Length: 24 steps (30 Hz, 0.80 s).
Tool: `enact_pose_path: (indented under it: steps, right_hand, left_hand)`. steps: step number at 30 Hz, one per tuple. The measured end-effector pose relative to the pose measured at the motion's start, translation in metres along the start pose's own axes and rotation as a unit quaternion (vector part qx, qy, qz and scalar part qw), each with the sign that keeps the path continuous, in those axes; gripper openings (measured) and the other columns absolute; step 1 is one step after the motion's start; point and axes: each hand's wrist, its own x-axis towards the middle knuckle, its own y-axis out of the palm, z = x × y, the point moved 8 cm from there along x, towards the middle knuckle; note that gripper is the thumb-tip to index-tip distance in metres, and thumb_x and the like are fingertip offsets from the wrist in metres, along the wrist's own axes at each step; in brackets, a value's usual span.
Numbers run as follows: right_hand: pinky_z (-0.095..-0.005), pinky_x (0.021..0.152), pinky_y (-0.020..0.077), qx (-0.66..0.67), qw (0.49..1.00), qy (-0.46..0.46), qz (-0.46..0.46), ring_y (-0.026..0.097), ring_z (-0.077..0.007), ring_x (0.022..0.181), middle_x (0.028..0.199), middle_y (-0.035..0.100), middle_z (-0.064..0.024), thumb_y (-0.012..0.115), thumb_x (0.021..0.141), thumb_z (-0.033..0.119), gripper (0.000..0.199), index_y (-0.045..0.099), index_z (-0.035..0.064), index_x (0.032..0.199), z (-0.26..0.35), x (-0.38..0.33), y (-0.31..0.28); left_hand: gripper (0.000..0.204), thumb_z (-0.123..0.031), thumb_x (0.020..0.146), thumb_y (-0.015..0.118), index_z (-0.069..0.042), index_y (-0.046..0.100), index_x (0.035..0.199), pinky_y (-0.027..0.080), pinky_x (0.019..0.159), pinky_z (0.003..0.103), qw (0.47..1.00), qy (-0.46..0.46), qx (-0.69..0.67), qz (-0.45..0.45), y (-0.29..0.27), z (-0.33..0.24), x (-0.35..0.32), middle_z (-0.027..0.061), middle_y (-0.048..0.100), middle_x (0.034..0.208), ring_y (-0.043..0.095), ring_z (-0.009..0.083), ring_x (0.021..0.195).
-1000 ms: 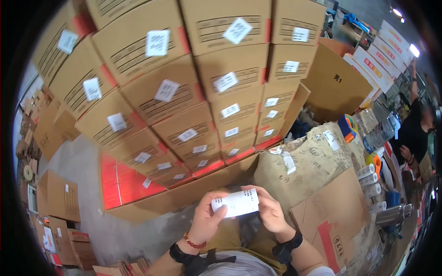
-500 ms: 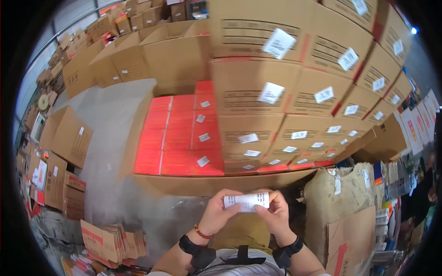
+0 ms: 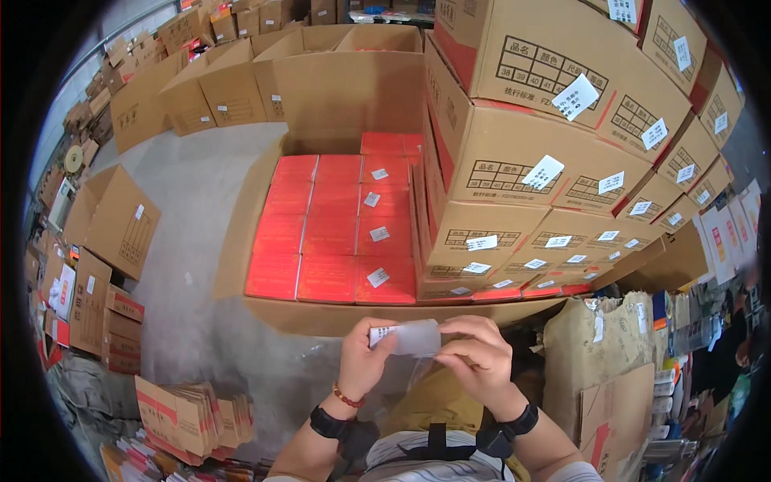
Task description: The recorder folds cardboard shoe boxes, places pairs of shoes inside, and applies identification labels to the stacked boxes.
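A short strip of white labels (image 3: pixel 416 338) is held between my hands, low in the middle of the view. Dark print shows at its left end, while the right part looks plain and slightly see-through. My left hand (image 3: pixel 365 356) is closed around the left end, thumb across the front. The fingers of my right hand (image 3: pixel 479 359) pinch at the strip's right edge. Just beyond my hands, red boxes (image 3: pixel 331 231) lie in rows inside a big open carton (image 3: pixel 337 316); those in the right-hand row carry white labels.
Tall stacks of labelled brown cartons (image 3: pixel 502 173) rise at the right. Open empty cartons (image 3: pixel 213 92) line the back, and another carton (image 3: pixel 115 217) stands at the left. Flattened cardboard (image 3: pixel 177 418) is bundled at lower left. A worn, bulky package (image 3: pixel 590 341) sits at my right.
The label strip has turned from its printed face to a mostly plain, translucent side. My right hand has shifted to its right edge. The view has swung slightly, and the stacks appear farther right.
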Motion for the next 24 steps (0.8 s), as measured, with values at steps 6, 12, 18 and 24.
enact_pose_path:
  steps: [6, 12, 18, 24]
  right_hand:
    - [-0.0332, 0.069, 0.0455, -0.079, 0.995, -0.058, 0.035, 0.064, -0.0193, 0.080, 0.083, 0.066, -0.0027, 0.071, 0.067, 0.006, 0.044, 0.068, 0.0127, 0.111, 0.000, -0.007, 0.027]
    - [-0.0321, 0.068, 0.0463, -0.063, 0.998, -0.016, 0.021, 0.063, -0.0170, 0.076, 0.079, 0.065, -0.0022, 0.071, 0.070, 0.005, 0.041, 0.065, 0.0085, 0.111, -0.004, -0.033, -0.004]
    - [-0.0342, 0.093, 0.0435, 0.173, 0.949, 0.225, -0.139, 0.051, -0.0199, 0.113, 0.127, 0.050, -0.0100, 0.061, 0.087, 0.006, 0.067, 0.025, 0.0037, 0.144, -0.072, -0.080, -0.068]
    - [-0.0396, 0.093, 0.0432, 0.209, 0.955, 0.164, -0.128, 0.049, -0.0273, 0.109, 0.139, 0.032, -0.0177, 0.051, 0.094, 0.009, 0.067, 0.011, 0.0063, 0.148, -0.095, -0.096, -0.086]
  left_hand:
    - [0.023, -0.012, 0.081, 0.070, -0.003, 0.063, 0.101, 0.051, 0.067, 0.030, 0.973, 0.017, 0.221, 0.060, 0.027, -0.019, -0.007, 0.0146, 0.068, 0.084, 0.066, 0.0156, 0.075]
    - [0.034, -0.012, 0.077, 0.075, -0.003, 0.063, 0.107, 0.051, 0.072, 0.027, 0.986, -0.022, 0.106, 0.125, 0.046, 0.013, -0.010, 0.0081, 0.069, 0.097, 0.064, 0.0112, 0.083]
    - [0.038, 0.000, 0.077, 0.073, 0.002, 0.060, 0.112, 0.049, 0.087, 0.029, 0.983, -0.037, -0.022, 0.178, 0.086, 0.010, 0.001, 0.0139, 0.061, 0.114, 0.059, 0.0167, 0.105]
    - [0.066, 0.004, 0.074, 0.073, -0.005, 0.044, 0.132, 0.050, 0.087, 0.029, 0.977, -0.041, -0.041, 0.205, 0.176, 0.007, 0.012, 0.0128, 0.060, 0.113, 0.059, 0.0170, 0.104]
